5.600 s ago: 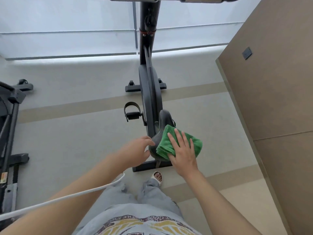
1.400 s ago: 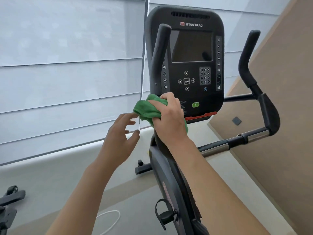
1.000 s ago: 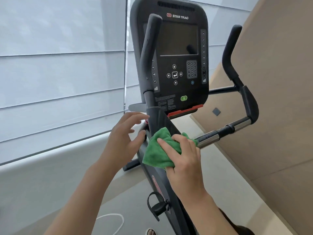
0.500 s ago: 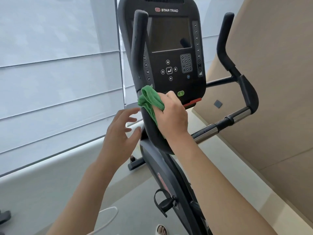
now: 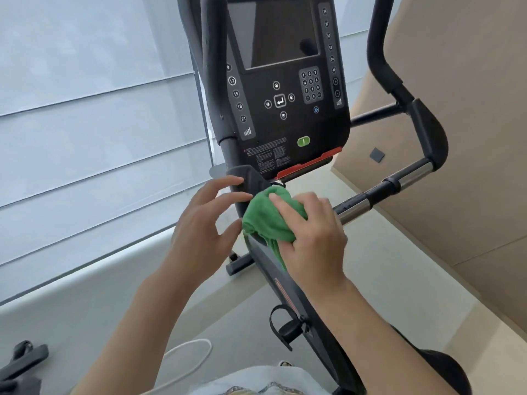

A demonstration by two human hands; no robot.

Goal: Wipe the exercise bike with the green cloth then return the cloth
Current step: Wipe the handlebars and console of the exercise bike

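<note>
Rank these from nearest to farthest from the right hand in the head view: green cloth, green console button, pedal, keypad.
From the right hand:
1. Green cloth, under its fingers.
2. Green console button, above, and pedal, below: too close to call.
3. Keypad, highest on the console.

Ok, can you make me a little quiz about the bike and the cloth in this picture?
1. True or false: the left hand holds the cloth.
2. Which part of the bike does the cloth press on?
A. the screen
B. the frame just under the console
C. the pedal
3. Fill in: the round button low on the console is ____.

Key
1. False. The right hand grips it; the left hand hangs open beside it.
2. B
3. green
</note>
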